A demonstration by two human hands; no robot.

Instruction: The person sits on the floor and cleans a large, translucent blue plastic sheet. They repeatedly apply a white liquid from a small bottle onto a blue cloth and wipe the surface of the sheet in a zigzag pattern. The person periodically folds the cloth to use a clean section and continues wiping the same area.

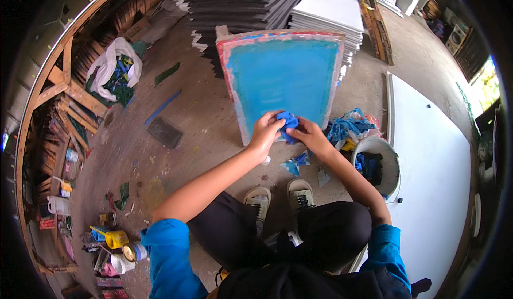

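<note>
Both my hands meet in front of me on a crumpled blue cloth. My left hand pinches its left side, and my right hand grips its right side with thumb and fingers closed. Just beyond them a framed screen stands upright, leaning back against stacked sheets. Its mesh is light blue, and red and pink smears cover the frame. Torn blue and white scraps lie on the floor below my hands. A small white round object shows under my left wrist.
A grey bucket with dark and blue scraps stands by my right forearm, beside a large white board. Stacked black sheets and white sheets rise behind the screen. Paint pots and a white sack are on the left.
</note>
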